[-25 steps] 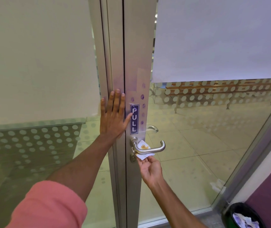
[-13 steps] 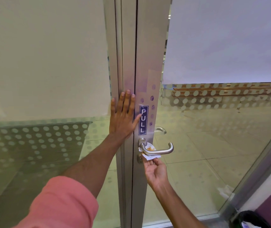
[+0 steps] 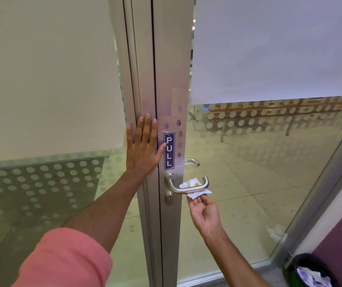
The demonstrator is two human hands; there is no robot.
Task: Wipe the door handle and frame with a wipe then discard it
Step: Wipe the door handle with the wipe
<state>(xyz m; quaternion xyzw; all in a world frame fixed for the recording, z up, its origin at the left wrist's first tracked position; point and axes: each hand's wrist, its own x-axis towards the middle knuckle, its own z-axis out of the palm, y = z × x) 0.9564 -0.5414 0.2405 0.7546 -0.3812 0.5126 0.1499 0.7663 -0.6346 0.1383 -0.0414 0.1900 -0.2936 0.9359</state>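
- The left hand (image 3: 143, 150) lies flat and released, fingers spread, on the metal door frame (image 3: 145, 79) just left of the "PULL" sticker (image 3: 169, 150). It grasps nothing. Judged as a brace, it should press steadily so the door does not swing while the lever is rubbed.
- The door handle (image 3: 186, 188) is a steel lever that juts right from the stile. The wipe (image 3: 195, 188) is draped behind and under its bar, with an orange-brown stain on the upper flap.
- The right hand (image 3: 205, 212) reaches up from below, fingertips pinching the wipe's lower edge. To wipe well, fold a clean face around the bar and drag along its full length, the hooked end included, then the rose and frame.
- A black bin (image 3: 309, 270) holding crumpled paper sits at bottom right, near enough for the discard.
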